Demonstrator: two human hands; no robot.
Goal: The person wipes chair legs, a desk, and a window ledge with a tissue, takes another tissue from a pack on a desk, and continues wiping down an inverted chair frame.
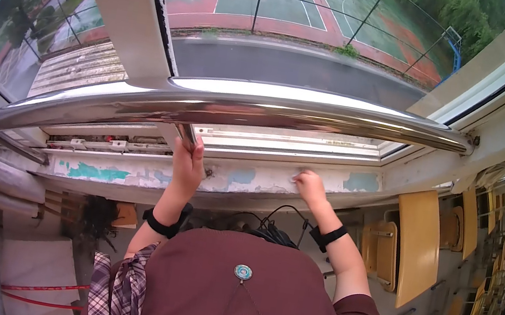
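Note:
My left hand (pixel 188 167) is wrapped round a short metal post (pixel 185 135) under the shiny metal rail (pixel 286 115). Right of it, over the window sill (pixel 262 178) with its peeling white and green paint, is my right hand (pixel 309 188). Its fingers are pinched together; a tiny pale bit shows at the fingertips, too small to name. The rail curves across in front of the window, above both hands. Black bands circle both wrists.
Behind the rail, the window frame (pixel 127 10) stands before a sports court (pixel 264 9). Yellow desks (pixel 417 245) and chairs are at the right. A dark bristly bundle (pixel 99 219) and black cables (pixel 277 232) lie below the sill. Red straps (pixel 43 288) hang at lower left.

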